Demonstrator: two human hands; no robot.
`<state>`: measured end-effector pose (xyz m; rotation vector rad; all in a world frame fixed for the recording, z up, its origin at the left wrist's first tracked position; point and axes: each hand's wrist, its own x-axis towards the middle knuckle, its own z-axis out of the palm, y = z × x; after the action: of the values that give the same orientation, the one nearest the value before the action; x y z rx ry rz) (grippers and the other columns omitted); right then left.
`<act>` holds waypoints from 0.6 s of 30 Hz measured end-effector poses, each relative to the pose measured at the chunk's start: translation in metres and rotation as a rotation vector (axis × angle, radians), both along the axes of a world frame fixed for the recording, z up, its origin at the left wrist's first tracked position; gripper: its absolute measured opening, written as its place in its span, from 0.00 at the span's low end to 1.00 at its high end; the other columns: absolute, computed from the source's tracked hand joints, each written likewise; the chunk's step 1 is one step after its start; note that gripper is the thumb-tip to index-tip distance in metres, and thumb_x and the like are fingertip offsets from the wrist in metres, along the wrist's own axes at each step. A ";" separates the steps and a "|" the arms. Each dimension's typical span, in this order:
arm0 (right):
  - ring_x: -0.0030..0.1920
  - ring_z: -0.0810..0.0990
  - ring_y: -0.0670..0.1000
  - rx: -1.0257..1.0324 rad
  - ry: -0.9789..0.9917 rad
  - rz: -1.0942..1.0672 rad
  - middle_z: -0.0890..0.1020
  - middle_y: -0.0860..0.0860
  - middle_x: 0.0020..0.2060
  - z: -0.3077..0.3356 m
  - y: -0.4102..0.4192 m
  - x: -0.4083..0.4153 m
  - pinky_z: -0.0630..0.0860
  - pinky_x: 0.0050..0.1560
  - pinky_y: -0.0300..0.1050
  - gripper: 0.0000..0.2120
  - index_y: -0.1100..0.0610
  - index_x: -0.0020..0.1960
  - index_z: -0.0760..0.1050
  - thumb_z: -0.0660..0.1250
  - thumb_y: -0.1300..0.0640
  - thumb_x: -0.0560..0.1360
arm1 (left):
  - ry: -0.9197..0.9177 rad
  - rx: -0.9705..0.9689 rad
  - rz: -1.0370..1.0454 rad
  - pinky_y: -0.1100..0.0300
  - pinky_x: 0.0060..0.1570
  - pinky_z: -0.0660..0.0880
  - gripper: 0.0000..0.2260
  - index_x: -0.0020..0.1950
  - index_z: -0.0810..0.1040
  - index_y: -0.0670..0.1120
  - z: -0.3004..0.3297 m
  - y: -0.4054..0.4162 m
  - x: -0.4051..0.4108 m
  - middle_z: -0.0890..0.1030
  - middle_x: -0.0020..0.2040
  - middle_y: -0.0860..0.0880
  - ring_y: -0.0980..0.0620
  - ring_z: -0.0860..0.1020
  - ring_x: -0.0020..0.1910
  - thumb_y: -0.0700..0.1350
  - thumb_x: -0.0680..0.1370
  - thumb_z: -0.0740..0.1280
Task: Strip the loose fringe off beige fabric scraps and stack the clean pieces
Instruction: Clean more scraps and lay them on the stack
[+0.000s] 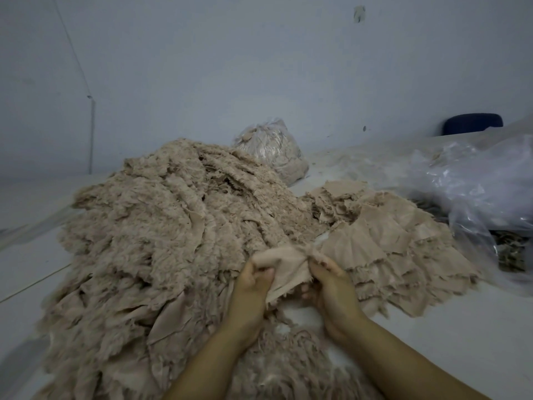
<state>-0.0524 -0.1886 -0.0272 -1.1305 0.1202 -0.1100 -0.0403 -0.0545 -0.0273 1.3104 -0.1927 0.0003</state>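
Dim, bluish flat light; soft blur throughout; wide-angle edge distortion.

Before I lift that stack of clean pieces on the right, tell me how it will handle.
The stack of clean pieces will likely be floppy: its layers already sag at the edges. It probably slides apart, since the sheets lie fanned and unbound. It looks light, being thin cloth like the scrap that the left hand and right hand bunch easily.

A pale grey-white flat work surface carried everything. A large heap of frayed beige fabric scraps lay across its left and middle, with a lower layered stack of flatter beige pieces touching it on the right. Behind sat a tied clear plastic bag of beige threads; crumpled clear plastic sheeting lay far right.
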 end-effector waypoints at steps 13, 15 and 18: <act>0.20 0.72 0.46 0.136 0.029 -0.042 0.75 0.53 0.21 0.002 -0.009 0.004 0.66 0.19 0.35 0.15 0.61 0.45 0.78 0.58 0.54 0.81 | -0.150 0.279 0.245 0.60 0.32 0.67 0.10 0.41 0.75 0.43 -0.004 0.003 0.001 0.76 0.34 0.51 0.53 0.72 0.33 0.42 0.81 0.60; 0.21 0.73 0.47 0.136 0.054 0.026 0.77 0.54 0.24 0.001 -0.010 0.003 0.68 0.20 0.36 0.18 0.61 0.41 0.79 0.60 0.50 0.80 | -0.179 0.284 0.224 0.62 0.33 0.69 0.10 0.43 0.76 0.43 -0.003 0.005 0.000 0.77 0.34 0.51 0.54 0.73 0.34 0.43 0.81 0.59; 0.23 0.69 0.45 -0.055 -0.017 0.096 0.73 0.50 0.24 0.001 -0.009 -0.001 0.66 0.22 0.36 0.16 0.59 0.40 0.78 0.67 0.46 0.74 | -0.194 0.296 0.185 0.61 0.33 0.71 0.10 0.45 0.78 0.42 -0.005 0.005 -0.001 0.78 0.35 0.50 0.54 0.75 0.34 0.45 0.80 0.60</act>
<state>-0.0534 -0.1972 -0.0263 -1.1885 0.0478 -0.0382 -0.0414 -0.0492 -0.0322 1.6206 -0.2430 0.2658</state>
